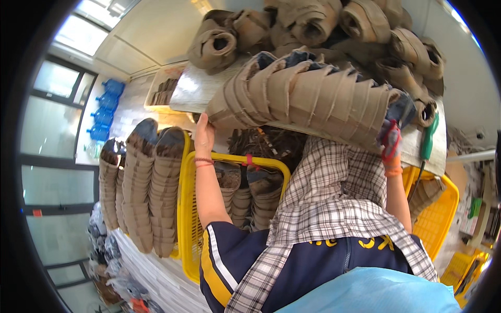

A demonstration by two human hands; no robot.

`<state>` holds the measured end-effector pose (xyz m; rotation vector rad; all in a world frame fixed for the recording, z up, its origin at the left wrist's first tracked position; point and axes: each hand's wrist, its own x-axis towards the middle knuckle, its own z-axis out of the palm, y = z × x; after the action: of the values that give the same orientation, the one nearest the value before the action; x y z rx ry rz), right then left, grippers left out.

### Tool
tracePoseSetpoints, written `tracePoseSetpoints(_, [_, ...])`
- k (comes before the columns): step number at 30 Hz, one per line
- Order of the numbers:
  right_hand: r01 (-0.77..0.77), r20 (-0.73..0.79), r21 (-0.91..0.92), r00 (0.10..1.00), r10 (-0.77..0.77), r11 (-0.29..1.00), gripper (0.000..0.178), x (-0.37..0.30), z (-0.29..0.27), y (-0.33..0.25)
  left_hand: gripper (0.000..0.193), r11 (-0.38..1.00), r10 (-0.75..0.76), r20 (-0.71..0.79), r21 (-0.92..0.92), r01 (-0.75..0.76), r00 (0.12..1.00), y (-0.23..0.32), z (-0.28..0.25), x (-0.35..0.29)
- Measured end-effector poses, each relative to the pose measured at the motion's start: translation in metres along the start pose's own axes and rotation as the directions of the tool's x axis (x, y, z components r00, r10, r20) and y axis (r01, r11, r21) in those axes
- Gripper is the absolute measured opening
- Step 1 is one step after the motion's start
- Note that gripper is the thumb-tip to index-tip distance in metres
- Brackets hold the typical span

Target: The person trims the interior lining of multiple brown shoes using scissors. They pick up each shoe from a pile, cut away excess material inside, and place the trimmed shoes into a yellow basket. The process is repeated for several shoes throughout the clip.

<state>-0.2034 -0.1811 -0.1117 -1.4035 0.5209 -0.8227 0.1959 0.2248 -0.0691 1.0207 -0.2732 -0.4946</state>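
A long row of nested brown fabric pieces (308, 99) with frayed edges and dark blue lining, resembling shoe uppers, lies across the near side of the table. My left hand (204, 136), bare with a red string at the wrist, supports its left end; the fingers are partly hidden behind it. At the right end my right hand (389, 143), in a red and grey glove with an orange cuff, is closed on the pieces' edge. Just right of that glove, a green-handled tool (429, 138) with a thin dark shaft sticks out past the table's edge.
Rolled brown pieces (313, 23) are heaped at the table's back. Yellow baskets (189, 224) stand at both sides below the tabletop (195, 88); tall nested stacks (138, 193) fill the left side. Blue water jugs (107, 107) line the far left wall.
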Motion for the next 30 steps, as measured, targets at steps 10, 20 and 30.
tracePoseSetpoints(10, [-0.08,-0.158,0.007,0.984,0.08,0.997,0.052,-0.07,-0.014,-0.034,0.065,-0.188,0.772,0.256,0.966,-0.176,0.581,0.066,0.124,0.133])
tracePoseSetpoints(20, [0.006,-0.077,-0.016,0.997,-0.007,1.0,0.047,-0.102,-0.038,-0.059,0.032,0.112,0.596,0.033,0.986,-0.124,0.803,0.187,0.094,0.14])
tracePoseSetpoints(30, [0.28,0.266,-0.495,0.95,-0.164,0.823,0.039,-0.104,0.008,-0.199,0.039,0.925,-0.371,0.21,0.002,0.379,0.905,0.095,0.123,-0.063])
